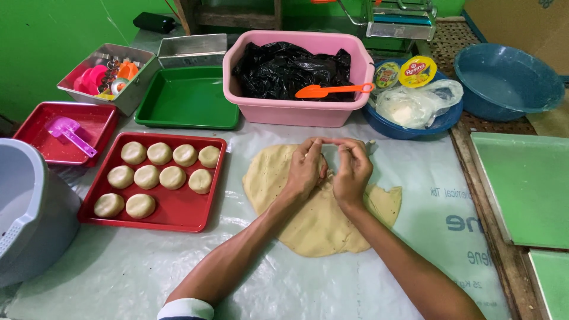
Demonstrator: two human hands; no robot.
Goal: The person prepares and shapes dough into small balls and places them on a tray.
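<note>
Both forearms reach forward, converging until the hands sit side by side. The left hand [304,170] curls knuckles up, fingers bent inward to meet the right hand [351,169], whose fingertips touch the left's in a pinch.

Two bare forearms, both uncovered from elbow to wrist. Left hand [303,172] and right hand [351,172] bare: no gloves, rings, watch or bracelets visible. Left arm: rolled sleeve cuff [185,309] at bottom edge, white band over dark blue fabric. Right arm: no sleeve in view.
</note>
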